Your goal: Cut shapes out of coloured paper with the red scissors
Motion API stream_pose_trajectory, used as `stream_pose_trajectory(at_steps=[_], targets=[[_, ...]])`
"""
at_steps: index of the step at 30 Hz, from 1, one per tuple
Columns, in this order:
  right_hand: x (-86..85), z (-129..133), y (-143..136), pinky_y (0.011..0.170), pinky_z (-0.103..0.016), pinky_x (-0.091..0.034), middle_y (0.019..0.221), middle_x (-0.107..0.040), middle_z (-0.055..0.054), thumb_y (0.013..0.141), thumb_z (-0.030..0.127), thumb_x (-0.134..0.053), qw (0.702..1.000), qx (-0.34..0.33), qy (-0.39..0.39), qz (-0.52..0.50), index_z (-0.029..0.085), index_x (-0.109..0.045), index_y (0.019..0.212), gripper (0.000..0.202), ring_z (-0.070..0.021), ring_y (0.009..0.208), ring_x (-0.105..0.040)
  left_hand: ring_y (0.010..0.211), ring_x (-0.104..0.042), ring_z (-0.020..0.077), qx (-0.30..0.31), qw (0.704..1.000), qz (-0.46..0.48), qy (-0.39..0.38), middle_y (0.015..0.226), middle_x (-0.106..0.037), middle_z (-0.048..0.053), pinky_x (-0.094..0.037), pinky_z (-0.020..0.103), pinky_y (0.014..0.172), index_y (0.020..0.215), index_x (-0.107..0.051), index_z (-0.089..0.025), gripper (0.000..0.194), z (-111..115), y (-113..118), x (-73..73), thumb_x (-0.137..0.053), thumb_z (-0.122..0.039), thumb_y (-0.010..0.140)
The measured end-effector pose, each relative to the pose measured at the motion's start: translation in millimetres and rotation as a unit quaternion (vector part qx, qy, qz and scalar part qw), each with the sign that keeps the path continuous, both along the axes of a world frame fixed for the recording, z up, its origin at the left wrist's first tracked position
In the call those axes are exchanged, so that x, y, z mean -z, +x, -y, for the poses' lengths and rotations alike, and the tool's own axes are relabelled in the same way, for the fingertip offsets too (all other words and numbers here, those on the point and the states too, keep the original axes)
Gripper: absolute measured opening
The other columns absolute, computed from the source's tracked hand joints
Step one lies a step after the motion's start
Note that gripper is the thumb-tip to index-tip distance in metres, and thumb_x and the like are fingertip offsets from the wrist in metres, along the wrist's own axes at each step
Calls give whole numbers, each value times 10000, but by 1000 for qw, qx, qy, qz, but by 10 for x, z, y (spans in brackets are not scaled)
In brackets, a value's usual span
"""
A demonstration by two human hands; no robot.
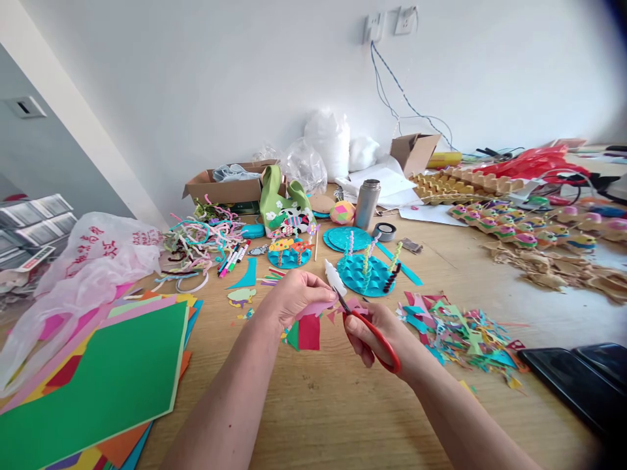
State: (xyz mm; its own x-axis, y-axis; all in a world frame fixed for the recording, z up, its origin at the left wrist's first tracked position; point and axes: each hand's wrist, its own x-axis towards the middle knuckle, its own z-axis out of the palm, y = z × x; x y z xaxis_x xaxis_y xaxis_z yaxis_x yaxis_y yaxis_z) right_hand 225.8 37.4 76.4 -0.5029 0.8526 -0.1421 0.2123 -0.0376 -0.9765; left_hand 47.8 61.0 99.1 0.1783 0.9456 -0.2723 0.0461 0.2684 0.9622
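Observation:
My left hand (pixel 306 294) pinches a piece of pink paper (pixel 318 308) above the middle of the wooden table. In my right hand (pixel 369 334) are red-handled scissors (pixel 379 339), their dark blades pointing up and left to the pink paper by my left fingertips. Below my left hand lie red paper (pixel 309 333) and a green piece beside it. A white glue bottle (pixel 334 275) lies just beyond the blades. Behind my right hand is a blue disc (pixel 363 275) with fuzzy stems standing on it.
Colored sheets (pixel 108 365) are stacked at the left, paper scraps (pixel 465 333) heaped at the right, near a black phone (pixel 563 378). Farther back are pipe cleaners (pixel 206 235), markers (pixel 234 258), a steel bottle (pixel 367 203) and painted egg cartons (pixel 519 225).

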Motion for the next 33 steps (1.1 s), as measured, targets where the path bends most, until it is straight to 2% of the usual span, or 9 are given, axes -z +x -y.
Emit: stream_pose_trajectory(at_steps=[8,14,17,23,29,33], targets=[[-35,12,-11,330,-171,-313,393,-462,53,644,587,-693,999,9,-31,-22,185,-459,565,472,-65,319,-422,523,-515,95,-3,1000,-3,6,586,-644,19,-361,226,529,626,-697,-123,201,-3,-8,1,-761,-270,505],[87,-8,18,321,-157,-311,427,-499,51,679,522,-705,999,-4,-38,-38,174,-488,603,417,-63,323,-441,513,-514,95,11,1000,6,1,580,-645,23,-351,226,519,622,-696,-119,201,-5,-13,-8,-758,-269,504],[121,-17,29,315,-153,-319,441,-513,57,669,519,-724,998,-8,-39,-40,178,-489,643,415,-59,316,-436,512,-515,95,16,1000,6,-2,570,-640,18,-350,225,518,622,-697,-122,195,-3,-28,-19,-760,-260,500],[74,-19,34,316,-149,-339,434,-497,67,632,543,-756,998,-26,-42,-24,185,-475,685,459,-66,324,-451,536,-549,101,43,999,5,-7,606,-670,28,-374,218,526,616,-692,-127,196,-12,-87,-8,-785,-256,501],[69,-20,27,308,-147,-330,437,-473,84,574,567,-788,999,-13,-52,-3,189,-461,710,517,-63,330,-444,493,-513,91,62,998,-13,0,582,-656,19,-333,218,489,619,-694,-136,171,-36,-135,26,-769,-258,526],[73,-27,34,315,-157,-346,444,-487,80,591,559,-778,999,-13,-46,4,188,-469,722,501,-67,338,-445,492,-509,94,63,998,-25,9,578,-650,16,-341,224,502,625,-700,-145,159,-44,-148,48,-762,-262,539]])
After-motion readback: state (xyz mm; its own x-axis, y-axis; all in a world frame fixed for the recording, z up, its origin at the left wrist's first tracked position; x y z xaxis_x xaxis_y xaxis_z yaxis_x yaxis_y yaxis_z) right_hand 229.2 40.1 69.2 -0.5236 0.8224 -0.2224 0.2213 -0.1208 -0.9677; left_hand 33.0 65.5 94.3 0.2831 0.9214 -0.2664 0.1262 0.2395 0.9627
